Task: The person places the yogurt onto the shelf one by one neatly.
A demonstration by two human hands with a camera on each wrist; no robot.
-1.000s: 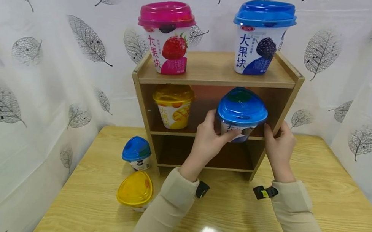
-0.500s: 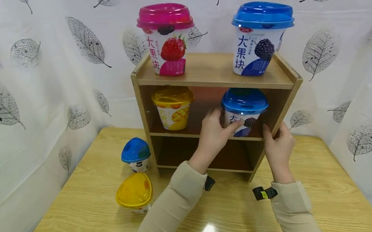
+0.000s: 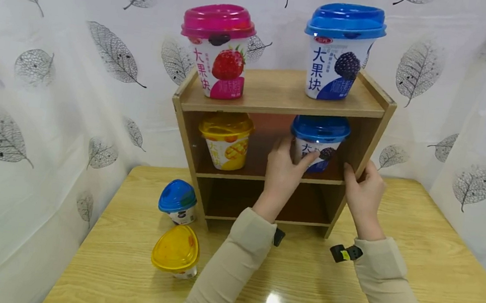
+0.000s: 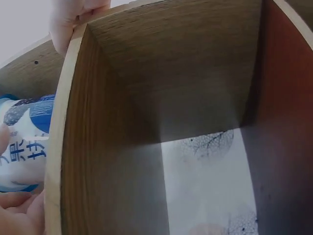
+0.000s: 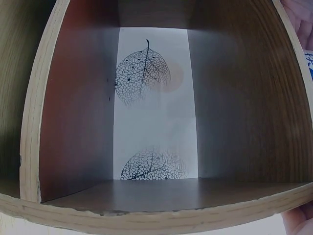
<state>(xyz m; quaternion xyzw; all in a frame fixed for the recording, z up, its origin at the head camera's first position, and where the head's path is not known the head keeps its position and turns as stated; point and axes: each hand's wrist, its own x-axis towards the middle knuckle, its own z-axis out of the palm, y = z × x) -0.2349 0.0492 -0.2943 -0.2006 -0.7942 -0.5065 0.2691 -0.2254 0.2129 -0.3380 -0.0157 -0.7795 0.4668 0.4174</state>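
My left hand (image 3: 283,173) holds a white yogurt cup with a blue lid (image 3: 320,129) at the right of the wooden shelf unit's middle level. The thumb lies across the cup's front and the fingers are at its left side. My right hand (image 3: 364,200) grips the right side panel of the shelf unit (image 3: 277,88), thumb on the inner side. In the left wrist view, the printed yogurt cup (image 4: 27,147) shows beyond a shelf board. A yellow-lidded yogurt cup (image 3: 226,149) stands at the left of the same level.
On top of the unit stand a pink-lidded strawberry cup (image 3: 217,61) and a blue-lidded blackberry cup (image 3: 341,57). A small blue-lidded cup (image 3: 177,201) and a yellow-lidded cup (image 3: 176,251) sit on the wooden table (image 3: 123,258) at left. A leaf-print curtain (image 3: 62,116) hangs behind.
The blue-lidded yogurt cup has moved back from the unit's front into the middle level, going from tilted to upright, with my left hand following it. The right hand has stayed on the panel.
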